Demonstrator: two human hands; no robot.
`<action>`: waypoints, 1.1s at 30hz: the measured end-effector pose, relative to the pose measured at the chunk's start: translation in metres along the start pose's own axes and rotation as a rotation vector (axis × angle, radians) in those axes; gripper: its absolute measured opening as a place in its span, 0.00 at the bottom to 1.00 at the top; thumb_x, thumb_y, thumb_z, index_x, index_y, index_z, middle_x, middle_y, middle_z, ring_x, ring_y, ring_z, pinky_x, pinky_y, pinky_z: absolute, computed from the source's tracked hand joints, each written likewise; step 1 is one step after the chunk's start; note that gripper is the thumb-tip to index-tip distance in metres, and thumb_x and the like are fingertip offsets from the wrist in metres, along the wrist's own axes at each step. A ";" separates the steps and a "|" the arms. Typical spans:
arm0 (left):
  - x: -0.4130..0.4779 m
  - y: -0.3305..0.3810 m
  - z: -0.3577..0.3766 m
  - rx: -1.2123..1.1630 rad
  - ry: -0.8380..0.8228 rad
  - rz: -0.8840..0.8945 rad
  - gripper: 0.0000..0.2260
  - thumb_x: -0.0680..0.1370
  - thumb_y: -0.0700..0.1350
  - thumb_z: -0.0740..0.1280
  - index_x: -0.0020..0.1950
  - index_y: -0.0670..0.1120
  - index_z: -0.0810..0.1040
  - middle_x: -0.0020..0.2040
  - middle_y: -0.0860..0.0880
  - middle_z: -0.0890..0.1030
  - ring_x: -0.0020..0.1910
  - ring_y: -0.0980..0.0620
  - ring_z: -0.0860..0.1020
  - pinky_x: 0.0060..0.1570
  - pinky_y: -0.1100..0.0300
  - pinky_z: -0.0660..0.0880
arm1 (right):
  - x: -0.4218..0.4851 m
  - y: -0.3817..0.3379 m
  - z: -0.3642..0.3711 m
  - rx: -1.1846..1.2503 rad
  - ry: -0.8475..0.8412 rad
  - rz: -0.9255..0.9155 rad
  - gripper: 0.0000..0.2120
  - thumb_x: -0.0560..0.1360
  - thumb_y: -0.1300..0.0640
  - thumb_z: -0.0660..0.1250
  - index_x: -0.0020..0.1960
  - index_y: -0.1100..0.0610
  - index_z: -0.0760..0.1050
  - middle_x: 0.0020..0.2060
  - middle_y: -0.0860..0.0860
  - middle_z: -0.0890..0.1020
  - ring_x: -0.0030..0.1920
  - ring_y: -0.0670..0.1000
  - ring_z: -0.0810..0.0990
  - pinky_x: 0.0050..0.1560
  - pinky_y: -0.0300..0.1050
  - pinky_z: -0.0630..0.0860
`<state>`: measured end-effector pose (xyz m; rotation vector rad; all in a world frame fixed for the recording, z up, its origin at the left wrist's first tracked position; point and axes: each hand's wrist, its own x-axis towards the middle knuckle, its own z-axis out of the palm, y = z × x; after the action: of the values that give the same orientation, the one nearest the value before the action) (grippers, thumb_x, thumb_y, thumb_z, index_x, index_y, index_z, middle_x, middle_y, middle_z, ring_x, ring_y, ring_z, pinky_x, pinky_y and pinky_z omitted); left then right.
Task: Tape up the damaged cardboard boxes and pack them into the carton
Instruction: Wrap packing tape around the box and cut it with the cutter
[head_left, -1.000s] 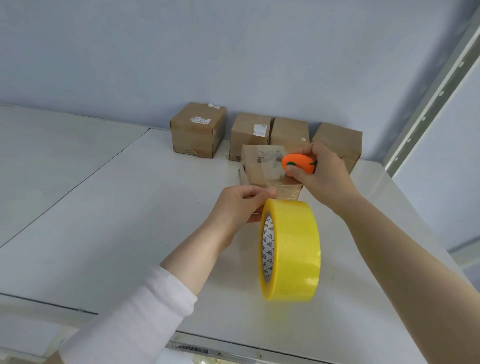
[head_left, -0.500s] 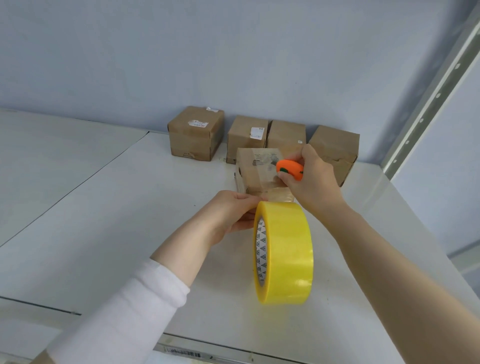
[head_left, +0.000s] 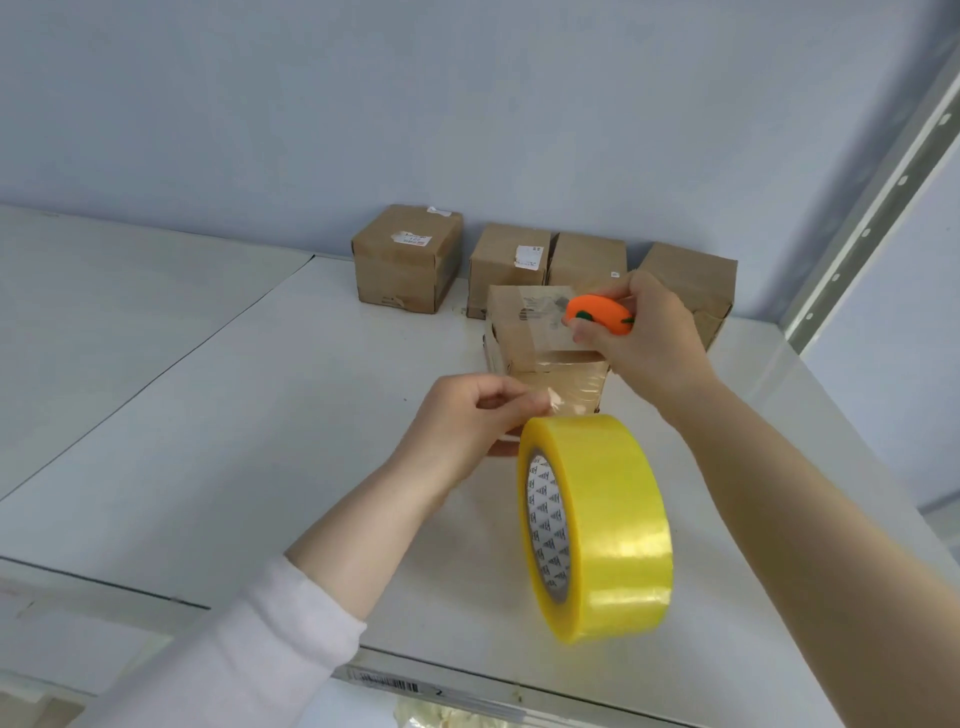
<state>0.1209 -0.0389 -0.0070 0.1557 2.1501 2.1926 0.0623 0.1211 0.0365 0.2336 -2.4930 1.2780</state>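
A small cardboard box (head_left: 524, 332) sits on the white shelf (head_left: 260, 415), with clear tape across its top and front. My right hand (head_left: 644, 348) grips an orange cutter (head_left: 597, 314) over the box's right top edge. My left hand (head_left: 467, 421) pinches the clear tape strip just in front of the box. A big yellow tape roll (head_left: 597, 525) hangs from that strip, in the air in front of the box. Several more brown boxes (head_left: 408, 257) stand in a row against the wall behind.
The shelf's front edge (head_left: 395, 686) carries a barcode label. A perforated metal upright (head_left: 872, 208) rises at the right. The blue-grey wall (head_left: 467, 104) closes off the back. A seam splits the shelf surface at the left.
The cutter and my right hand have stayed over the box's top right. My left hand has shifted its fingers on the tape strip. The roll still hangs in front.
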 end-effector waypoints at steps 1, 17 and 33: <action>-0.003 0.004 -0.003 -0.001 0.008 0.086 0.08 0.75 0.43 0.69 0.37 0.50 0.84 0.36 0.51 0.85 0.36 0.57 0.82 0.36 0.67 0.76 | -0.002 -0.004 0.000 0.080 0.003 -0.003 0.12 0.70 0.56 0.73 0.43 0.48 0.69 0.43 0.45 0.77 0.44 0.46 0.76 0.40 0.39 0.72; 0.028 0.047 -0.145 0.300 0.183 0.497 0.08 0.76 0.39 0.68 0.38 0.47 0.80 0.37 0.53 0.83 0.41 0.57 0.81 0.47 0.67 0.75 | 0.032 -0.095 0.109 0.557 -0.252 0.001 0.07 0.77 0.61 0.64 0.53 0.59 0.70 0.47 0.55 0.77 0.30 0.46 0.73 0.29 0.35 0.71; 0.069 0.033 -0.192 0.257 0.182 0.356 0.03 0.74 0.41 0.69 0.42 0.48 0.80 0.39 0.53 0.83 0.42 0.56 0.80 0.46 0.67 0.73 | 0.057 -0.118 0.162 0.429 -0.321 -0.067 0.13 0.74 0.65 0.68 0.52 0.52 0.69 0.45 0.50 0.75 0.36 0.41 0.76 0.32 0.30 0.72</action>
<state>0.0305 -0.2221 0.0242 0.3946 2.6855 2.1586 0.0088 -0.0785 0.0583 0.6651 -2.3972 1.8611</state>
